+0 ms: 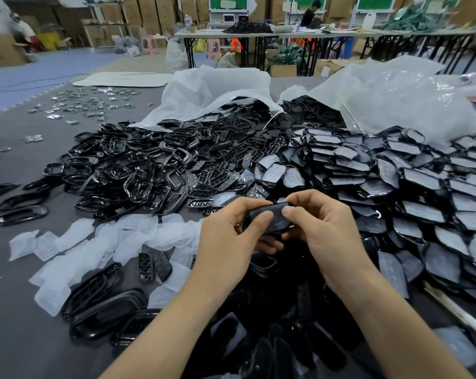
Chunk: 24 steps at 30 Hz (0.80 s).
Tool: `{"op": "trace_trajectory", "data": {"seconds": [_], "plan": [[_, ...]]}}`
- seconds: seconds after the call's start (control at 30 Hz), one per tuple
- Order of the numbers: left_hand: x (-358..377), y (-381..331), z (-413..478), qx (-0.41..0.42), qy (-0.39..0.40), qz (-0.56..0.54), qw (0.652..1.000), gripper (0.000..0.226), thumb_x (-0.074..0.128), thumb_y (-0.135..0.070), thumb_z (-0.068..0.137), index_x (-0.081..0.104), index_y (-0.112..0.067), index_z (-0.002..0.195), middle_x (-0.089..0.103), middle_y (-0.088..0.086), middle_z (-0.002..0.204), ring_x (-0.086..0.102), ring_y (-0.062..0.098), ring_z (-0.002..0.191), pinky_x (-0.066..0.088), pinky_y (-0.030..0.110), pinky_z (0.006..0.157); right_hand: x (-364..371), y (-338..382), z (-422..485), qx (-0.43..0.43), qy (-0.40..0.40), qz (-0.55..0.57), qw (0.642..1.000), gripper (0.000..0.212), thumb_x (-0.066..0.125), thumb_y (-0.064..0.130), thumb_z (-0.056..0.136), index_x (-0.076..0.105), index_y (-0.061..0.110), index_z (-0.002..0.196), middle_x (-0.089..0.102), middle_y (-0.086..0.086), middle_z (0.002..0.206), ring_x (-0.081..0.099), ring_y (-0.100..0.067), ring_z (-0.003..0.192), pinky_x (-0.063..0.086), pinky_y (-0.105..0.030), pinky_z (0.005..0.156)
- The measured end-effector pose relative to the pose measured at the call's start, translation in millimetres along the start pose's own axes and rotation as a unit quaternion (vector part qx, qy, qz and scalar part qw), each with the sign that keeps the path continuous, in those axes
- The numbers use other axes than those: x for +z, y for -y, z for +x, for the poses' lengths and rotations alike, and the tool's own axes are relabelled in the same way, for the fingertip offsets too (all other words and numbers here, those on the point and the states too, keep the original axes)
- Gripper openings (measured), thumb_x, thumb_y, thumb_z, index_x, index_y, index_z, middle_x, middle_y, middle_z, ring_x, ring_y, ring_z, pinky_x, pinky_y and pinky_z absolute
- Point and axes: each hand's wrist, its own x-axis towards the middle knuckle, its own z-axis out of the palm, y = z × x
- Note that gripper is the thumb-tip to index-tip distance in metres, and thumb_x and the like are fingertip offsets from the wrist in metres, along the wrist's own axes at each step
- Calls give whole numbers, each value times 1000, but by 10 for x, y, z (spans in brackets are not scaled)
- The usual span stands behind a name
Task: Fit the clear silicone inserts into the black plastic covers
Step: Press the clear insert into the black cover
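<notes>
- Grey matting made up the work surface [23, 335] of a warehouse room, with stacked cartons and folding tables far behind.
- At centre, raised just above the surface, sat one black oval plastic cover [275, 218], its upper face a dull grey. That colour suggested an insert already lay in it, though I could not tell for sure.
- Both hands grasped that cover. The left hand [228, 236] pinched its near left edge with the thumb on top, and the right hand [323, 228] did the same on the right, with fingers curled beneath.
- By my judgement the step in hand was seating: the thumbs pressing the insert's rim down into the cover.
- Next would call for even pressure around the edge, then a check that no lip stood proud.
- Loose clear silicone inserts [81, 242] lay in a drift just left of the hands.
- Overlapping rows of black covers with pale grey faces [422, 203] spread to the right, probably finished pieces.
- Beyond them lay a heap of glossy black frames [127, 170] and two open white plastic bags [217, 88].
</notes>
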Motion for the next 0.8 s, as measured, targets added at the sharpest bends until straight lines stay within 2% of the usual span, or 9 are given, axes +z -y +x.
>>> {"op": "trace_trajectory", "data": {"seconds": [0.4, 0.63, 0.8], "plan": [[3, 13, -13, 9, -4, -9, 1000, 11, 57, 0, 92, 65, -7, 96, 72, 3, 72, 68, 22, 51, 53, 21, 48, 0, 25, -12, -7, 11, 0, 1000, 17, 62, -1, 86, 64, 11, 75, 62, 0, 68, 59, -8, 64, 48, -18, 52], [13, 37, -42, 31, 5, 9, 999, 18, 58, -3, 92, 67, -19, 91, 73, 4, 77, 69, 22, 53, 54, 23, 50, 12, -20, 5, 13, -5, 10, 1000, 26, 58, -6, 84, 61, 16, 70, 59, 1, 66, 53, -16, 66, 45, -19, 50], [1, 39, -51, 44, -3, 33, 998, 18, 59, -5, 92, 68, -21, 91, 72, 2, 78, 70, 23, 55, 55, 25, 52, -8, -11, 3, -1, 12, 3, 1000, 22, 63, -2, 82, 64, 18, 72, 62, -1, 70, 58, -16, 68, 46, -19, 53]]}}
